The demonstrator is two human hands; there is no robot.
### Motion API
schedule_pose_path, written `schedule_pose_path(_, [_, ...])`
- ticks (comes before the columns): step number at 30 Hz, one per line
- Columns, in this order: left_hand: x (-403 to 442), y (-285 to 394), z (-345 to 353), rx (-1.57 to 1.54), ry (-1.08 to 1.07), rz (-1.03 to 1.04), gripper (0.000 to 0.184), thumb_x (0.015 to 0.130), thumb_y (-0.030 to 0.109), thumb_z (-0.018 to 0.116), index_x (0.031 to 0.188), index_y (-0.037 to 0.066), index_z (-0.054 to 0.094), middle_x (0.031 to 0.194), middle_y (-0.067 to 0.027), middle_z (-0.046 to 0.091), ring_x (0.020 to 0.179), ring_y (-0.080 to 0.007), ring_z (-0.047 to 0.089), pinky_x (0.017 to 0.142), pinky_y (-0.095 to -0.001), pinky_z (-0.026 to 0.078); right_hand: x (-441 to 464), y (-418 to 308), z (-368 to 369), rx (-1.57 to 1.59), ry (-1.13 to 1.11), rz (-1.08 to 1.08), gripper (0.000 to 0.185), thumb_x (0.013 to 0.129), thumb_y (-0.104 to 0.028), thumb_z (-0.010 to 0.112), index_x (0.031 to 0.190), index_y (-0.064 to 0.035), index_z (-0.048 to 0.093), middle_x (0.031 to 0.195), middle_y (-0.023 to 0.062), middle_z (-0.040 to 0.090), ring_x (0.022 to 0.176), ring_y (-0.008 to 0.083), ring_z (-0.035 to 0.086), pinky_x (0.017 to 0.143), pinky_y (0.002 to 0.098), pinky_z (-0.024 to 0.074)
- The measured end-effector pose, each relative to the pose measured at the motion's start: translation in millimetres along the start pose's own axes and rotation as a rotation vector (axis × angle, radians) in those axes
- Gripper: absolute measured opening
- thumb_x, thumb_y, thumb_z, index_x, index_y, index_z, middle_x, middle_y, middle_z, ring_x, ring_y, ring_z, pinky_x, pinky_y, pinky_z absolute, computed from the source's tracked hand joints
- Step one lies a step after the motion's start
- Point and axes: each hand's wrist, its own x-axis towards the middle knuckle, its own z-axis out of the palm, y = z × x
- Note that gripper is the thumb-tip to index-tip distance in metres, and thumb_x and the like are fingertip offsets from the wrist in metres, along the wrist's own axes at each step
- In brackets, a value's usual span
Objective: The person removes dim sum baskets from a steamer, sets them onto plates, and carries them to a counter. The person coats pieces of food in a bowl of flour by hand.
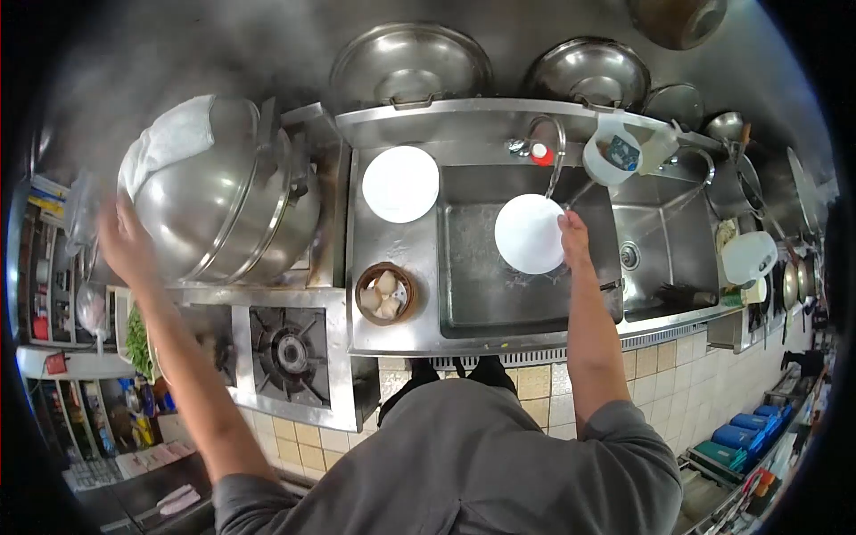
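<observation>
My right hand (pixel 575 237) grips the right edge of a white plate (pixel 530 234), held over the large sink basin (pixel 473 312) near the curved faucet (pixel 560 152). My left hand (pixel 125 239) is beside the big steamer with a domed metal lid (pixel 192 227), near a white cloth (pixel 169 143) draped on it; the hand is blurred and its fingers are hard to make out. Another white plate (pixel 400 184) lies on the steel counter left of the basin. Below it stands a round bamboo basket (pixel 408 308) holding several pale buns (pixel 387 283).
A gas burner (pixel 291 353) sits left of the sink counter. Large metal woks (pixel 411 67) lean on the back wall. A white container (pixel 613 160) hangs at the sink's rear. A smaller basin (pixel 655 259) is to the right. Steam clouds the upper left.
</observation>
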Motion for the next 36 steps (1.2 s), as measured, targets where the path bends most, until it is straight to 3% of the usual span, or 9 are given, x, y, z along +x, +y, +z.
schedule_pose_path(4, [-255,21,-9,-0.562,-0.516,-0.459,0.02,0.098,0.02,0.06,0.096,0.002,0.068,0.084,-0.0048,0.065,0.073,-0.0146,0.059,0.066,-0.0302,0.048,34,14,5,-0.002,-0.136,-0.04,0.02,0.099,-0.015,0.06,0.116,-0.0041,0.065,0.097,0.0014,0.068,0.09,0.0123,0.06,0.082,0.0294,0.0482])
schedule_pose_path(5, [-304,50,-6,-0.711,-0.673,-0.961,0.019,0.099,0.017,0.06,0.105,0.001,0.068,0.086,-0.0048,0.066,0.072,-0.0131,0.061,0.066,-0.0304,0.051,37,3,7,-0.155,-0.147,-0.107,0.019,0.099,-0.015,0.06,0.115,-0.0043,0.065,0.096,0.0006,0.068,0.09,0.0115,0.06,0.083,0.0284,0.0485])
schedule_pose_path(8, [-418,63,21,-0.795,-0.75,-1.299,0.036,0.101,0.014,0.057,0.13,-0.007,0.058,0.102,-0.0119,0.068,0.078,-0.0168,0.067,0.07,-0.0305,0.058,75,2,15,-0.545,-0.201,-0.319,0.023,0.096,-0.018,0.065,0.113,-0.0016,0.066,0.101,0.0051,0.071,0.096,0.0141,0.064,0.087,0.0292,0.0492])
schedule_pose_path(12, [-440,63,43,-0.927,-0.913,-1.344,0.046,0.096,0.021,0.065,0.132,-0.008,0.058,0.091,-0.0119,0.07,0.078,-0.0179,0.069,0.071,-0.0307,0.06,31,-96,56,-1.099,-0.215,-0.538,0.031,0.094,-0.019,0.059,0.125,-0.0135,0.059,0.102,0.0229,0.07,0.1,0.0435,0.066,0.088,0.0531,0.05])
schedule_pose_path(21, [-415,79,44,-0.778,-1.074,-1.276,0.052,0.085,0.008,0.069,0.134,-0.001,0.055,0.093,-0.0133,0.07,0.069,-0.0194,0.07,0.056,-0.0317,0.06,-79,-102,79,-1.564,-0.404,-0.823,0.034,0.089,-0.011,0.056,0.122,-0.0161,0.061,0.09,0.0158,0.072,0.082,0.0373,0.071,0.071,0.0497,0.0563])
schedule_pose_path(26, [-429,92,55,-0.747,-0.825,-1.433,0.055,0.081,0.004,0.064,0.135,-0.001,0.055,0.089,-0.0139,0.07,0.066,-0.0194,0.07,0.053,-0.0321,0.06,-132,-92,122,-0.865,-0.065,-0.421,0.035,0.093,-0.016,0.059,0.127,-0.009,0.061,0.105,0.021,0.071,0.093,0.0414,0.069,0.079,0.0488,0.0553])
schedule_pose_path(32, [-384,94,16,-0.602,-0.874,-1.143,0.051,0.08,0.004,0.063,0.13,-0.003,0.061,0.087,-0.0119,0.071,0.061,-0.0153,0.067,0.051,-0.0283,0.054,-177,-10,181,-0.586,-0.265,-0.324,0.03,0.089,-0.011,0.068,0.117,-0.0024,0.061,0.095,0.0187,0.07,0.092,0.0333,0.069,0.087,0.0409,0.0517])
schedule_pose_path(34, [-388,84,9,-0.608,-0.897,-1.154,0.05,0.08,0.004,0.062,0.129,-0.003,0.062,0.086,-0.0112,0.07,0.06,-0.0148,0.066,0.05,-0.028,0.053,-196,14,201,-0.429,-0.423,0.039,0.03,0.088,-0.011,0.07,0.115,-0.001,0.062,0.095,0.0169,0.071,0.09,0.0269,0.069,0.085,0.0382,0.0522])
schedule_pose_path(36, [-400,78,8,-0.61,-0.911,-1.172,0.049,0.08,0.003,0.061,0.129,-0.003,0.063,0.086,-0.0105,0.07,0.059,-0.0142,0.065,0.049,-0.0278,0.052,-202,45,214,-0.284,-0.642,0.163,0.029,0.093,-0.013,0.067,0.118,-0.001,0.06,0.101,0.0108,0.068,0.083,0.0187,0.066,0.068,0.0325,0.0554])
